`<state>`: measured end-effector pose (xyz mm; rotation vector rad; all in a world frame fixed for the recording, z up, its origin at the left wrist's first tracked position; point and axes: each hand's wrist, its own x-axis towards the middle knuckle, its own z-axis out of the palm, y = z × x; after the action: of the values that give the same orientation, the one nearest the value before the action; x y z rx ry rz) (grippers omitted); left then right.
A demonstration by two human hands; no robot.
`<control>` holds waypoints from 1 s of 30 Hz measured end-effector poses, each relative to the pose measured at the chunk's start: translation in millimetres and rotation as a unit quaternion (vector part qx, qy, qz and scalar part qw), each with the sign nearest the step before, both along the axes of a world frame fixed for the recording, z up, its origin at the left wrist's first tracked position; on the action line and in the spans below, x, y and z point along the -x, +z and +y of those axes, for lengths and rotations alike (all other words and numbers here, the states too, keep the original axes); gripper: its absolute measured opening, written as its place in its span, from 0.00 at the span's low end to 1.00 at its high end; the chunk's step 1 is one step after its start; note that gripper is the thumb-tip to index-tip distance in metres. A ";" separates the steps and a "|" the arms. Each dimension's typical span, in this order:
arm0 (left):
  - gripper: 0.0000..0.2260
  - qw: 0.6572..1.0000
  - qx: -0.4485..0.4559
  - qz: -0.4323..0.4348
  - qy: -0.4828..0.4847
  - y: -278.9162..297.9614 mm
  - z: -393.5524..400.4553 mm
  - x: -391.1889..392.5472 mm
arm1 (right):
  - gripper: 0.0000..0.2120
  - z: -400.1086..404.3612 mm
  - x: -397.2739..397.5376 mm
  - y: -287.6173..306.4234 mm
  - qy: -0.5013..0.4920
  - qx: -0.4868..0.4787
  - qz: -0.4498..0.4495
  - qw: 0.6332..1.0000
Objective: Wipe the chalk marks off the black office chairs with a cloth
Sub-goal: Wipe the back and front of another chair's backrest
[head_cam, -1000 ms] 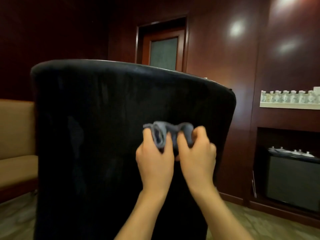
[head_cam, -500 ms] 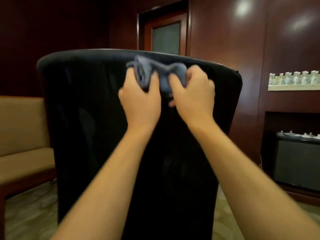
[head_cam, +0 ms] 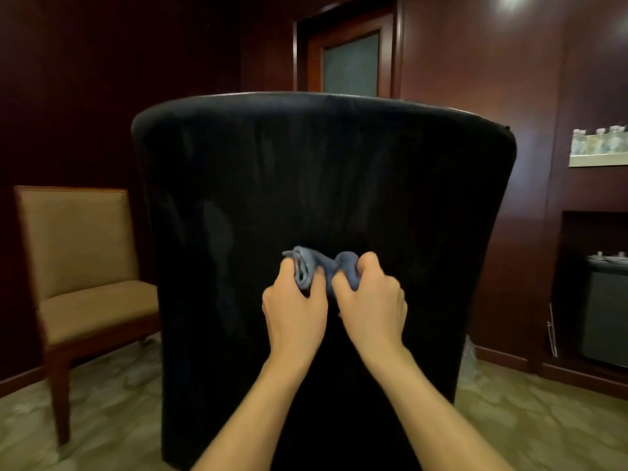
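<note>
The hands (head_cam: 334, 305) hide much of the cloth (head_cam: 324, 266); the bottles (head_cam: 599, 141) are blurred.

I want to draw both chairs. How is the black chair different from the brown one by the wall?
The black chair is dark all over, with a broad back curved along the top; the tan chair has light cushions in a reddish wooden frame and a straight, narrower back. The black chair shows only its back, with the left hand and right hand pressing a blue cloth on it; the tan chair shows its seat, untouched. Both stand on the patterned carpet.
</note>
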<state>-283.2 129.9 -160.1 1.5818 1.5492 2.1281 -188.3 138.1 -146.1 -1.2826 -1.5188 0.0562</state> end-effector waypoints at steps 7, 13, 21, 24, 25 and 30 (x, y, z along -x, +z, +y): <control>0.04 0.985 -0.164 -0.020 0.053 111.9 -18.7 24.4 | 0.09 -33.4 16.9 124.9 0.029 -0.158 0.017 0.987; 0.03 0.992 -0.092 0.029 0.085 123.3 -13.3 62.8 | 0.10 -21.1 50.8 134.4 0.013 -0.161 -0.070 0.984; 0.03 0.994 0.041 -0.082 0.056 -16.6 -2.8 113.5 | 0.13 -7.8 106.8 32.3 0.041 -0.016 -0.292 0.955; 0.02 0.987 -0.061 -0.148 0.031 22.9 6.2 139.5 | 0.14 -10.1 124.9 67.7 0.030 -0.095 -0.268 0.958; 0.02 0.984 -0.083 -0.158 0.030 41.5 8.7 147.6 | 0.14 -11.3 131.8 82.8 0.030 -0.123 -0.250 0.960; 0.01 0.991 -0.069 -0.105 0.049 76.1 15.4 170.5 | 0.10 -5.3 160.1 107.0 0.017 -0.175 -0.238 0.955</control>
<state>-453.7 145.3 -84.0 1.2892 1.4701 2.4107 -348.5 132.7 -39.2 -1.0228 -1.8566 -0.5128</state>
